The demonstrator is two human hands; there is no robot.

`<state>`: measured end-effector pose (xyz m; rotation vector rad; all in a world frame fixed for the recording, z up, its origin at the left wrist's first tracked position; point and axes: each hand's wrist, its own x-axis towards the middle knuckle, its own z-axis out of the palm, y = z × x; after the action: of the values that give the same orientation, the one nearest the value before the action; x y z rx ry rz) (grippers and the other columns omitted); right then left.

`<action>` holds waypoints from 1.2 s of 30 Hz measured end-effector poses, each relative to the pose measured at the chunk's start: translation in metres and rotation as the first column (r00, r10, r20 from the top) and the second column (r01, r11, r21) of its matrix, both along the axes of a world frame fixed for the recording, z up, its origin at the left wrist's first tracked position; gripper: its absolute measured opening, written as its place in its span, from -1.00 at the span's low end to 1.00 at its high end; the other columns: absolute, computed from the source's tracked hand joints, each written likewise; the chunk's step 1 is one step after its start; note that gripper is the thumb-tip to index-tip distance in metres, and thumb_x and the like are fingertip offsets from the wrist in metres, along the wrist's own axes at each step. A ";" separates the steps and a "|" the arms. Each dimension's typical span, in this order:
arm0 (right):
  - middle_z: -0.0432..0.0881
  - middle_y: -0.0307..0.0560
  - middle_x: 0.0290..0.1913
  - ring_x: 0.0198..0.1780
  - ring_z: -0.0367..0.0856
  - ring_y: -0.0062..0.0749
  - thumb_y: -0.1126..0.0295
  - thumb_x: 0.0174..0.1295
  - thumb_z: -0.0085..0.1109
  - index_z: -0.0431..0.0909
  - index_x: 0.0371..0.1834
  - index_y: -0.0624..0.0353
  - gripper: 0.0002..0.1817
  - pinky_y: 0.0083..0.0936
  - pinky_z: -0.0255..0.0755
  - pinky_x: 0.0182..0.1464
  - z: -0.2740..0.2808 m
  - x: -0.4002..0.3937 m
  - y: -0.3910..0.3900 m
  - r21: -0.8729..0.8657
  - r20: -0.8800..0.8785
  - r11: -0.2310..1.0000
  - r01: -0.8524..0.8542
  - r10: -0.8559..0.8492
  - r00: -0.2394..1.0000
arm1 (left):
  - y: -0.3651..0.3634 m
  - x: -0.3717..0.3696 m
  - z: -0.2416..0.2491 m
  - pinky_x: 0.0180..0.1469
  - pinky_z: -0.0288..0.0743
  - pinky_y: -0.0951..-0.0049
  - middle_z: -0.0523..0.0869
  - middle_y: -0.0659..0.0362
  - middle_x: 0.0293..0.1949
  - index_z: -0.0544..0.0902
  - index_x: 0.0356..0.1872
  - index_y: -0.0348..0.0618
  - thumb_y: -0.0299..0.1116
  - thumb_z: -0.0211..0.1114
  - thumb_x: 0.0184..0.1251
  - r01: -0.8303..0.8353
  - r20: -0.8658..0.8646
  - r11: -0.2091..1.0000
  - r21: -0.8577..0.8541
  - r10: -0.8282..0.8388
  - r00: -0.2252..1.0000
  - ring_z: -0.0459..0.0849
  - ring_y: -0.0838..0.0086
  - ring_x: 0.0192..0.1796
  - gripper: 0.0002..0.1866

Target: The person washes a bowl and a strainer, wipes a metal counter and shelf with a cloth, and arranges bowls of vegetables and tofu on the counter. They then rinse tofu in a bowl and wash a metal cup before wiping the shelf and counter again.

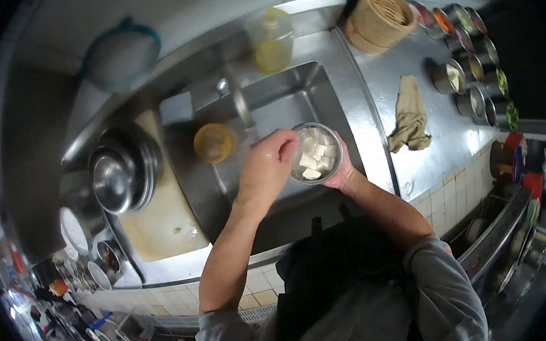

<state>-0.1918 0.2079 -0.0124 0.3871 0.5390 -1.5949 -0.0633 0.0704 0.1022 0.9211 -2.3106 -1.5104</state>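
Observation:
My right hand grips a round metal container from its right side, above the sink. White cubes that look like tofu lie in it, apparently in liquid. At the container's left rim is my left hand, its fingers curled inward; whatever they hold, if anything, is hidden. The metal sink lies below both hands. A yellow round bowl with something pale inside sits left of my left hand. Behind that hand a metal faucet spout reaches over the sink.
Stacked metal bowls stand on a pale board at left. A yellow bottle is behind the sink. On the right counter are a cloth, a bamboo steamer and several metal food containers. A blue-rimmed strainer hangs at upper left.

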 end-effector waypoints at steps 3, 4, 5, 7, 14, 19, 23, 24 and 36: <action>0.62 -0.02 0.26 0.26 0.60 -0.12 -0.19 0.46 -0.23 0.50 0.33 0.09 -0.33 -0.13 0.43 0.35 0.007 -0.003 0.014 -0.090 0.017 0.996 0.010 -0.009 1.000 | 0.009 -0.005 0.006 -0.15 0.62 0.33 0.79 -0.06 -0.24 0.72 -0.07 -0.21 -0.43 0.30 0.38 0.098 0.005 0.984 -0.147 -0.098 0.995 0.80 0.16 -0.22 -0.83; 0.62 -0.02 0.26 0.26 0.60 -0.12 -0.19 0.46 -0.23 0.50 0.33 0.09 -0.33 -0.13 0.43 0.35 0.009 -0.004 0.017 -0.095 0.019 0.995 0.025 -0.023 1.000 | 0.013 -0.007 0.008 -0.15 0.62 0.33 0.79 -0.06 -0.24 0.72 -0.07 -0.21 -0.43 0.30 0.38 0.113 0.008 0.982 -0.152 -0.113 0.994 0.80 0.16 -0.22 -0.83; 0.61 0.00 0.27 0.27 0.60 -0.11 -0.20 0.45 -0.23 0.49 0.34 0.11 -0.31 -0.13 0.42 0.36 0.012 -0.005 0.020 -0.077 0.025 0.996 0.033 -0.031 0.999 | 0.016 -0.008 0.011 -0.15 0.62 0.30 0.79 -0.08 -0.24 0.73 -0.09 -0.21 -0.44 0.30 0.37 0.132 0.025 0.966 -0.222 -0.130 0.991 0.79 0.10 -0.21 -0.84; 0.60 0.02 0.28 0.28 0.59 -0.10 -0.20 0.45 -0.24 0.48 0.35 0.12 -0.30 -0.13 0.41 0.36 0.013 -0.007 0.025 -0.065 0.032 0.996 0.056 -0.054 0.998 | 0.022 -0.012 0.016 -0.15 0.63 0.27 0.78 -0.09 -0.25 0.73 -0.11 -0.21 -0.45 0.30 0.36 0.166 0.043 0.941 -0.295 -0.161 0.986 0.78 0.05 -0.20 -0.84; 0.63 0.03 0.24 0.25 0.59 -0.08 -0.20 0.42 -0.16 0.51 0.31 0.15 -0.30 -0.12 0.40 0.36 0.024 -0.003 0.031 -0.080 0.029 0.996 0.048 -0.046 0.999 | 0.048 -0.022 0.030 -0.11 0.61 0.12 0.78 -0.04 -0.19 0.73 -0.11 -0.13 -0.30 0.36 0.30 0.337 0.251 0.875 -0.347 -0.260 0.933 0.76 0.01 -0.13 -0.79; 0.66 0.02 0.17 0.18 0.62 -0.09 -0.19 0.40 -0.10 0.55 0.25 0.17 -0.33 -0.10 0.41 0.33 0.028 -0.001 0.035 -0.089 0.036 0.996 0.025 -0.022 0.999 | 0.060 -0.026 0.038 -0.09 0.61 0.09 0.77 0.00 -0.11 0.73 -0.06 -0.04 -0.23 0.40 0.27 0.407 0.349 0.854 -0.324 -0.292 0.890 0.75 0.03 -0.08 -0.74; 0.67 0.01 0.15 0.16 0.63 -0.12 -0.14 0.42 -0.05 0.56 0.21 0.19 -0.38 -0.12 0.44 0.31 0.031 0.001 0.035 -0.086 0.055 0.996 0.027 -0.022 0.998 | 0.065 -0.028 0.041 -0.10 0.61 0.08 0.78 0.00 -0.14 0.73 -0.05 -0.05 -0.23 0.39 0.28 0.397 0.389 0.820 -0.413 -0.235 0.891 0.75 0.00 -0.11 -0.74; 0.67 0.00 0.14 0.16 0.64 -0.13 -0.12 0.43 -0.04 0.56 0.20 0.19 -0.39 -0.13 0.44 0.31 0.032 0.000 0.035 -0.093 0.057 0.995 0.027 -0.022 0.998 | 0.065 -0.028 0.040 -0.10 0.61 0.07 0.78 -0.01 -0.16 0.73 -0.05 -0.06 -0.25 0.37 0.29 0.401 0.392 0.813 -0.422 -0.235 0.889 0.75 -0.02 -0.12 -0.75; 0.67 0.03 0.12 0.16 0.65 -0.13 -0.10 0.42 -0.01 0.56 0.18 0.19 -0.42 -0.11 0.45 0.32 0.031 0.003 0.034 -0.035 0.064 0.999 -0.001 0.003 0.998 | 0.060 -0.017 0.033 -0.13 0.61 0.02 0.78 -0.02 -0.20 0.73 -0.05 -0.04 -0.27 0.32 0.34 0.369 0.271 0.825 -0.427 -0.273 0.923 0.74 -0.04 -0.17 -0.78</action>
<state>-0.1884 0.2414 0.0183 0.4099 0.4619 -1.5827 -0.0805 0.1305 0.1354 0.5854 -2.9123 -0.8897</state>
